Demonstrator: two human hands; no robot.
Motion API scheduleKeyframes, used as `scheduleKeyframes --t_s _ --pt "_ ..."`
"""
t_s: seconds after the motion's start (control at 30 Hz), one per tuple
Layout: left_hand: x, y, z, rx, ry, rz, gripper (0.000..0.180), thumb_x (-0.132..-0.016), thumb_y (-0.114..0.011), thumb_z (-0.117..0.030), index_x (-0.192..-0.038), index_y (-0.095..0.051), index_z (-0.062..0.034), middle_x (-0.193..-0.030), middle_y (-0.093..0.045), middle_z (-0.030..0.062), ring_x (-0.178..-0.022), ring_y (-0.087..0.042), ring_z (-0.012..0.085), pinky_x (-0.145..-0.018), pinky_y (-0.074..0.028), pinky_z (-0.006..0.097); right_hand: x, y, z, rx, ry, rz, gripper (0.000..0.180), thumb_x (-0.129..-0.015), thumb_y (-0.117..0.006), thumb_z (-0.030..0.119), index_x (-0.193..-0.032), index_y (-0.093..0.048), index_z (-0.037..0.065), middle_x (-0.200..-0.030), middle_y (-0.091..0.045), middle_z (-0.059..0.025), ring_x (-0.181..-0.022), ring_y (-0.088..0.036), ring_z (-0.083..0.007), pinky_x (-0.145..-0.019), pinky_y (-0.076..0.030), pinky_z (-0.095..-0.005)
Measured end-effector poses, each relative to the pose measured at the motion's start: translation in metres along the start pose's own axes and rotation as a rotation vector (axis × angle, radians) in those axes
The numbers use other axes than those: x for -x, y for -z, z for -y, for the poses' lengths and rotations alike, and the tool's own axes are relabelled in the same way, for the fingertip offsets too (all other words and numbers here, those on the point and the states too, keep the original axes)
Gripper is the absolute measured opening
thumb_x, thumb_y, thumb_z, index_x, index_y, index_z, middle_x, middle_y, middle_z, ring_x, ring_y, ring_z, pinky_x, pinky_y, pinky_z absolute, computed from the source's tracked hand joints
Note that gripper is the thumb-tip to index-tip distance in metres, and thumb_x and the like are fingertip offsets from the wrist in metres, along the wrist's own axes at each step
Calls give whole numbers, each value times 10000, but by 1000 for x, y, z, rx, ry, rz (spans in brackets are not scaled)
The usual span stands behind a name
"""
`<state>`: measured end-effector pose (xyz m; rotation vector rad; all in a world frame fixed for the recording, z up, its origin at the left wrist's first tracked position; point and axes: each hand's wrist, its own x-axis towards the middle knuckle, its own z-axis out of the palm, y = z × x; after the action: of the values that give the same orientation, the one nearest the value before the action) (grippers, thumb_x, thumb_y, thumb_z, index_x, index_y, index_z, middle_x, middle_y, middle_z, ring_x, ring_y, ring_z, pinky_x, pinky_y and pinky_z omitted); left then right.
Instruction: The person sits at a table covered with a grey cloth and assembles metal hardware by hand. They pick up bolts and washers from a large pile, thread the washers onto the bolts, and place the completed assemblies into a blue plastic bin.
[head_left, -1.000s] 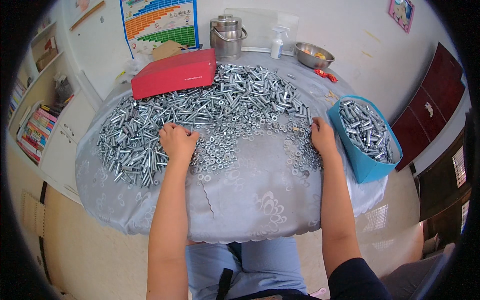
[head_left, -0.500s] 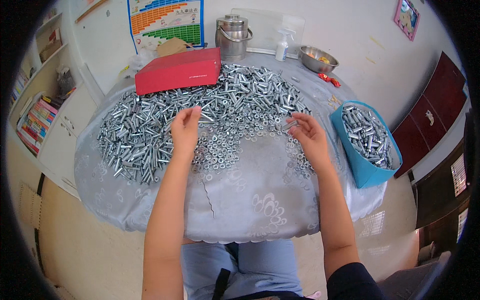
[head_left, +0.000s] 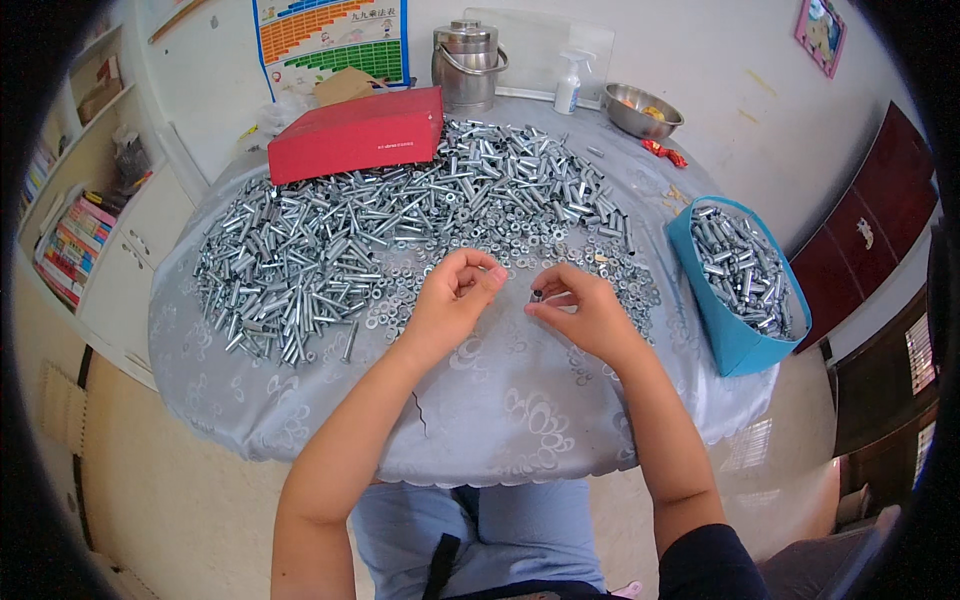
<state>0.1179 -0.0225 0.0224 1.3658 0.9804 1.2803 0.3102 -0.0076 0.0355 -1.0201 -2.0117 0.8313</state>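
Note:
My left hand (head_left: 458, 300) hovers over the middle of the table, thumb and fingers pinched together; whatever they may hold is too small to make out. Facing it, my right hand (head_left: 585, 312) grips a small metal sleeve (head_left: 537, 296), its dark open end toward the left hand. The two hands are a short gap apart. Behind them spreads a large heap of silvery sleeves and bolts (head_left: 290, 260). Loose nuts and washers (head_left: 500, 238) lie along the heap's near edge, and more nuts (head_left: 630, 285) lie beyond the right hand.
A red box (head_left: 355, 140) rests on the heap's back. On the right stands a blue fabric bin (head_left: 740, 345) full of sleeves. A steel pot (head_left: 465, 70), spray bottle (head_left: 567, 85) and metal bowl (head_left: 640, 115) line the back. A thin dark wavy strand (head_left: 420, 415) lies near the front.
Both hands have come together toward the table's middle and nearer to me: the left moved right, the right moved left. The small sleeve in my right hand now shows clearly.

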Motion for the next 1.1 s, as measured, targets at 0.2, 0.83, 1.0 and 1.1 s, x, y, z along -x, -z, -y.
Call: scheduleKeyframes --t_s 0.2,0.83,1.0,1.1 --pt "-1 -3 8 -92 -99 70 127 -803 -649 -107 -880 -566 -51 -781 -575 -6 -714 -518 37 -597 -421 190 3 -1 -1 57 138 81 230 -715 -697 110 -885 -589 0 -845 -615 -119 -783 -611 -225 -716 -487 -312" --pt "8 -5 0 -317 21 162 141 -815 -629 -121 -865 -536 -28 -720 -557 -10 -649 -521 61 -556 -413 209 3 -6 -1 161 186 85 204 -736 -672 131 -888 -604 14 -831 -617 -126 -788 -605 -269 -698 -475 -341" --pt "2 -1 9 -176 21 168 141 -856 -580 -173 -864 -526 -43 -696 -505 -21 -591 -461 53 -525 -378 204 4 -3 5 126 188 54 207 -742 -679 139 -888 -604 15 -832 -613 -121 -789 -606 -259 -692 -474 -339" --pt "1 -1 10 -90 108 178 157 -877 -550 -214 -866 -530 -59 -713 -489 -15 -585 -438 50 -513 -355 202 3 -4 3 106 240 -9 204 -736 -684 129 -892 -605 22 -844 -611 -118 -790 -604 -254 -693 -474 -335"
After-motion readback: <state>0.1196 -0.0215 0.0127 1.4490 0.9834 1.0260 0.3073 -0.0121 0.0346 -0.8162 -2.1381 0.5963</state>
